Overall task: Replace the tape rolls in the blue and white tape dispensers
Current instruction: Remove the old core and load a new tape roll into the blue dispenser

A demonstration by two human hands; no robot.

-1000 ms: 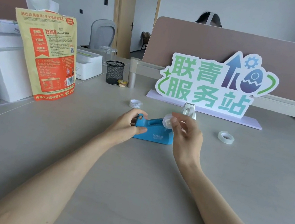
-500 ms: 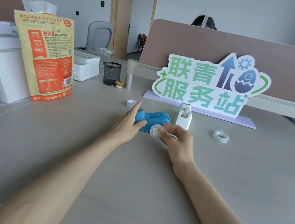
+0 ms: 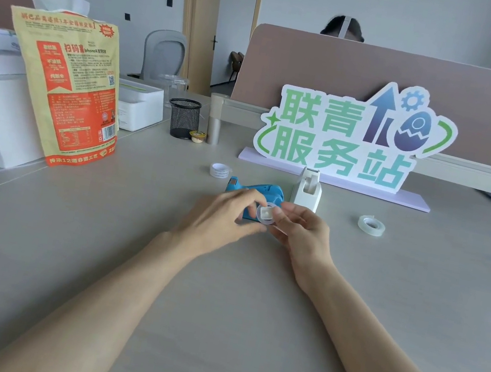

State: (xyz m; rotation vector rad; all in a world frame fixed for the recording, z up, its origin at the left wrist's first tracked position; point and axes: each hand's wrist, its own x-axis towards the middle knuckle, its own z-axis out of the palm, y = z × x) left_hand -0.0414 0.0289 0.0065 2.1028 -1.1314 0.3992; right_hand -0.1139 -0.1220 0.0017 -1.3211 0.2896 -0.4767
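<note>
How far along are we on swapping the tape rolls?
Done: nothing clearly finished. In hand: both hands, left hand and right hand, hold a small roll in front of the blue dispenser. Left: white dispenser untouched; two rolls, and, lie on the desk.

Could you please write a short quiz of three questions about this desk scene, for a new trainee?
1. True or false: the white tape dispenser lies on its side on the desk.
2. Which thing do both hands hold? A) the black mesh pen cup B) a small tape roll C) the orange snack bag
3. Fill in: a loose clear tape roll lies on the desk to the ___ of the white tape dispenser.

Key
1. False: it stands upright, beside the blue tape dispenser.
2. B: the left hand and the right hand pinch it in front of the blue tape dispenser.
3. Right.
</note>
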